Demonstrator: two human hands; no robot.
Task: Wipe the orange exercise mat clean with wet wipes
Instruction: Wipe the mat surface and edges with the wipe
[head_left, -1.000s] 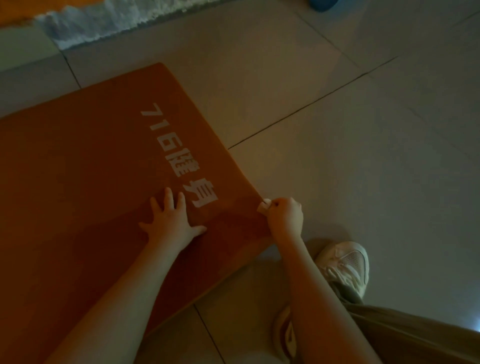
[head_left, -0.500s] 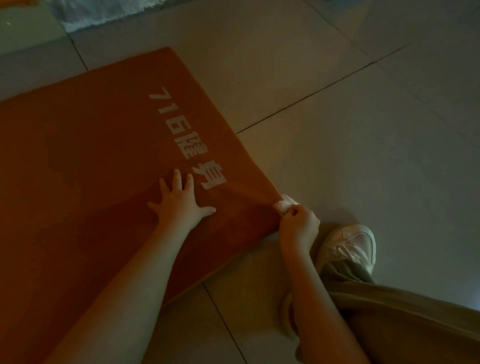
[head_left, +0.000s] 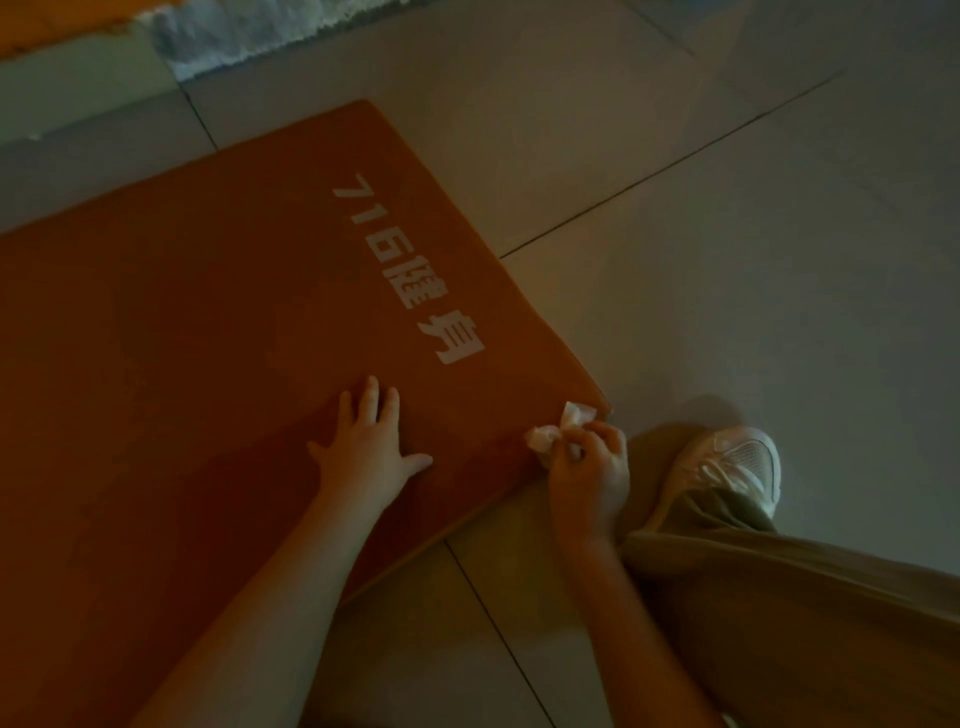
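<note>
Nearest the camera, a loose khaki cloth trouser leg (head_left: 779, 597) is reaching in from the right, ending at a pale mesh lace-up trainer (head_left: 737, 467) that is standing on the grey tiled floor (head_left: 727, 260), just beside the mat's near right corner.

The right hand (head_left: 587, 467) is hovering over that corner with its fingers curled, pinching a crumpled white wet wipe (head_left: 556, 428). The wipe is sticking out past the fingertips and touching the edge of the flat orange foam exercise mat (head_left: 182, 338). The left hand (head_left: 369, 441) is lying further in, spread flat with straight fingers, holding nothing and pressing on the mat's surface, probably to steady it.

The mat is lying flat on the floor and running out of view to the left, so its full length is not showing. From the wipe, nearly all of the surface is stretching leftward and away. The right hand is the nearer of the 2 to the corner, so the next strokes will likely be heading inward from there. White printed lettering with the digits 716 (head_left: 410, 270) is running along the right edge, away from the wipe.

Farthest off, a shaggy grey rug edge (head_left: 249, 26) is showing.
</note>
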